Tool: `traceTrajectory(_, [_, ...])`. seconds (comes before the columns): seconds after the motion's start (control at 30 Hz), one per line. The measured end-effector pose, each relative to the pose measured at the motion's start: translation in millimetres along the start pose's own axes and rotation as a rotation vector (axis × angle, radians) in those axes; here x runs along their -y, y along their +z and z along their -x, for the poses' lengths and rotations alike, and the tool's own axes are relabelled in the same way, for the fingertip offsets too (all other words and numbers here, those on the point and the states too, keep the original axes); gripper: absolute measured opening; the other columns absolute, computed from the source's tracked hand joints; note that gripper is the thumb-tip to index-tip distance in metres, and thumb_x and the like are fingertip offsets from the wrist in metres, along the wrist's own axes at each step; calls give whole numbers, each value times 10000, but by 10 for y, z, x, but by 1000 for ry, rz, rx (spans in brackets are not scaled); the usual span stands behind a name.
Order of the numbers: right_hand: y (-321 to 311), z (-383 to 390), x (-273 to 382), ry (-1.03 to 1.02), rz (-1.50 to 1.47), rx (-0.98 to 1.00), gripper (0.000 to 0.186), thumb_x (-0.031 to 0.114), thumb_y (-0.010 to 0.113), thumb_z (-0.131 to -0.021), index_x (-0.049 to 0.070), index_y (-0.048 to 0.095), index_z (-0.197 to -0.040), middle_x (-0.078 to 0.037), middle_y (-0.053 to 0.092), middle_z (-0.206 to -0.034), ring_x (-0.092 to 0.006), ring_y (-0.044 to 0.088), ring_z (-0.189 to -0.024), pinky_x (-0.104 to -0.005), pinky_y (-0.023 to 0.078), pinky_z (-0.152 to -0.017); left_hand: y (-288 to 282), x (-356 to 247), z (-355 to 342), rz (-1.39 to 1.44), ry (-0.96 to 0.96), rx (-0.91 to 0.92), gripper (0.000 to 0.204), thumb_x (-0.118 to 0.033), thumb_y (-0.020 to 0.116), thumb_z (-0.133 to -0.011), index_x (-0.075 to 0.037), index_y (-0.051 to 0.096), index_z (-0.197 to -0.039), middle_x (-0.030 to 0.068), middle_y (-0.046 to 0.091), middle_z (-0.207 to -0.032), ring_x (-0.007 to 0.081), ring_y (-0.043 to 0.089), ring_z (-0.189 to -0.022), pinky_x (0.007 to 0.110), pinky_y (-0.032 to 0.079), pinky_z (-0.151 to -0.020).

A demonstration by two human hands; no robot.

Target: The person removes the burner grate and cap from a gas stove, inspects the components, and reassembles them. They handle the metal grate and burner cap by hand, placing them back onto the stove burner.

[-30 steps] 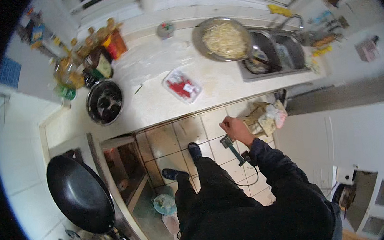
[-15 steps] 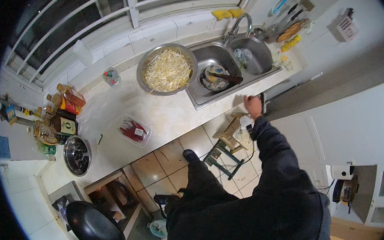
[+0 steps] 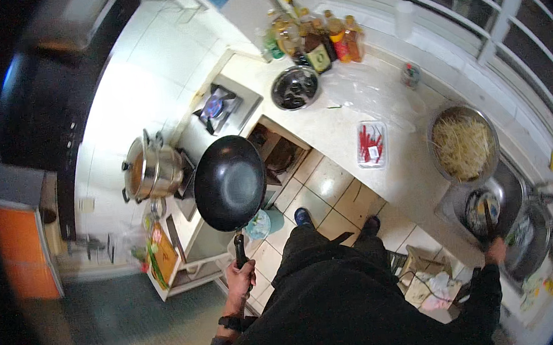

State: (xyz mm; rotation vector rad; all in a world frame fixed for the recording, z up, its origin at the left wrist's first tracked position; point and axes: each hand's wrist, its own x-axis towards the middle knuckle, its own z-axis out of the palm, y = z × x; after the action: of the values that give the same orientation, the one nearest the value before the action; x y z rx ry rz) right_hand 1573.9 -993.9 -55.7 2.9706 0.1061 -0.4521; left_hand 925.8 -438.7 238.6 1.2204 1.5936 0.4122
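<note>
My left hand (image 3: 240, 279) is closed round the handle of a black wok (image 3: 230, 183), which I hold beside the counter with its dark inside facing up. At the sink (image 3: 504, 177), my right hand (image 3: 495, 251) reaches over the near edge. Its blurred fingers look closed on the end of a dark brown utensil handle (image 3: 489, 219). That utensil rests in a bowl (image 3: 474, 211) in the larger basin, and its working end is hard to make out. A blue flame (image 3: 213, 107) burns on the gas hob (image 3: 244, 104) beyond the wok.
A steel basin of bean sprouts (image 3: 463, 143), a plastic tray of red chillies (image 3: 371, 144), a steel bowl of dark pieces (image 3: 295, 87) and several bottles (image 3: 345, 40) stand on the counter. A steel pot (image 3: 158, 173) stands left of the wok. A stool (image 3: 397, 264) is near my right.
My view has turned left. The wok, earlier at the lower left, is now in my left hand, which has come into view. My right hand has moved to the utensil in the sink.
</note>
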Motion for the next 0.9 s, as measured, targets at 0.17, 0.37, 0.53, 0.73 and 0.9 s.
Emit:
traceTrajectory(0.17, [13,-276,-13,-234,-85,-132,286,268,672,-991,2,683,-1095,-267,724,-1048,-501,687,-930,-606,550,-786,170,-87,-45,52,-25,-81,163,-94,705,-955,-25,601,-851,20,572,-597,120,503,-401,294,382,-397])
traceTrajectory(0.37, [-193,-91,9,-116,-324,-142,421,230,581,-1082,-81,515,-1357,-273,695,-1069,-501,655,-937,-622,519,-835,200,106,-31,128,-59,-95,146,-82,707,-947,-23,606,-859,19,573,-595,128,508,-400,293,386,-393])
traceTrajectory(0.53, [-152,400,-170,23,-410,-312,516,421,471,-1131,-60,581,-1283,-323,711,-1106,-517,692,-967,-593,527,-823,123,258,-181,210,-60,-98,159,-85,718,-942,-27,599,-853,21,576,-595,131,513,-398,294,390,-390])
traceTrajectory(0.73, [-302,849,187,239,-477,-370,527,433,430,-1144,-44,615,-1273,-313,701,-1139,-482,679,-994,-552,526,-890,-121,429,-498,247,-85,-91,188,-111,738,-942,-35,585,-863,10,561,-597,122,507,-399,291,383,-382])
traceTrajectory(0.9, [-926,934,1510,-162,-742,-396,452,326,463,-1152,-82,596,-1294,-301,664,-1133,-464,631,-1038,-496,492,-993,-578,490,-760,241,-140,-57,198,-132,732,-956,-46,573,-875,0,543,-591,115,507,-407,293,387,-380])
